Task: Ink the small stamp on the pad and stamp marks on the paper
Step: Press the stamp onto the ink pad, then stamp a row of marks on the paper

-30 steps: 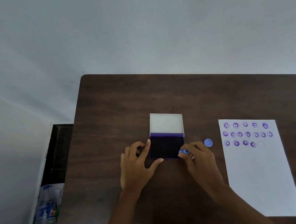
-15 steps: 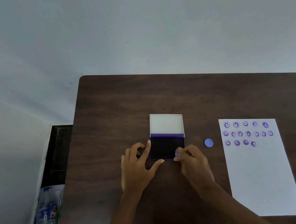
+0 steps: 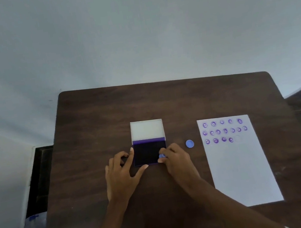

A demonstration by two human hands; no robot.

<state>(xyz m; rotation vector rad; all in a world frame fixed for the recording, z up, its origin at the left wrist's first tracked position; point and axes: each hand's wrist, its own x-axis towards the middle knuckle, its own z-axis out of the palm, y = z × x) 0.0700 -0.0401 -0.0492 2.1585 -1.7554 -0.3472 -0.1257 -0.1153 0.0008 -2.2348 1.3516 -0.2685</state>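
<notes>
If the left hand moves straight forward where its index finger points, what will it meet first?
Probably the open lid of the ink pad; the left hand already lies along the pad's left edge, though depth is unclear.

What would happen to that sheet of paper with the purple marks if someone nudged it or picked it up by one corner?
The paper is a thin single sheet lying flat on the smooth wooden table, so a nudge would probably slide it easily. Lifted by a corner it would likely droop, being floppy and light. Nothing weighs it down, so stamping may shift it.
</notes>
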